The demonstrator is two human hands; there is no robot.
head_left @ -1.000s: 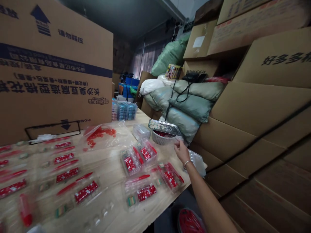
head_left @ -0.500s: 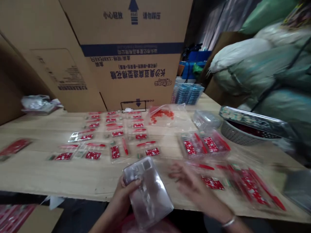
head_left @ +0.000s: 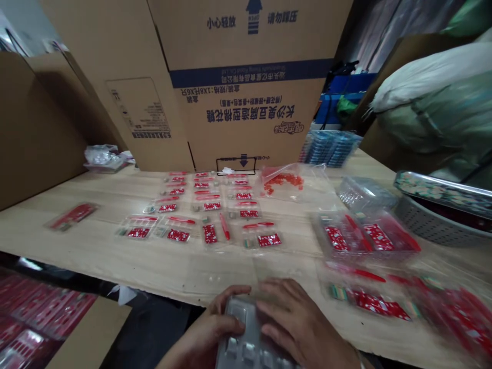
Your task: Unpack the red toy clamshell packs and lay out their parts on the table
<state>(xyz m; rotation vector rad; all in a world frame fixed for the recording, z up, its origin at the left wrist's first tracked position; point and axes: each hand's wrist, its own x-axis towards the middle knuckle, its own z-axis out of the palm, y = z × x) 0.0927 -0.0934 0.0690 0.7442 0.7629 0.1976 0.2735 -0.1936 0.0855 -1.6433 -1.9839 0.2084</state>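
Note:
My left hand [head_left: 221, 323] is closed round a clear plastic compartment tray [head_left: 246, 356] at the front edge of the table, its thumb on the top face. My right hand [head_left: 292, 318] lies over the tray's right side with bent fingers gripping it; their tips are partly blurred. It is not clear whether this is one tray or a nested stack. Beyond the hands, filled clear trays lie in rows, each with a red-and-white packet [head_left: 269, 240] and a red plastic utensil [head_left: 258, 225]. Stacked filled trays [head_left: 369, 238] stand to the right.
A large cardboard carton [head_left: 246, 118] stands along the back. A clear bag of red-orange pieces [head_left: 284, 182] lies before it. At the right are empty clear trays [head_left: 365, 192] and a grey perforated basket [head_left: 426, 220] with a metallic tray [head_left: 446, 189] on top. An open carton [head_left: 88, 333] sits lower left.
The view has swung left from the basket side. My right hand has come from the right onto the clear tray, which my left hand has brought lower and closer to me.

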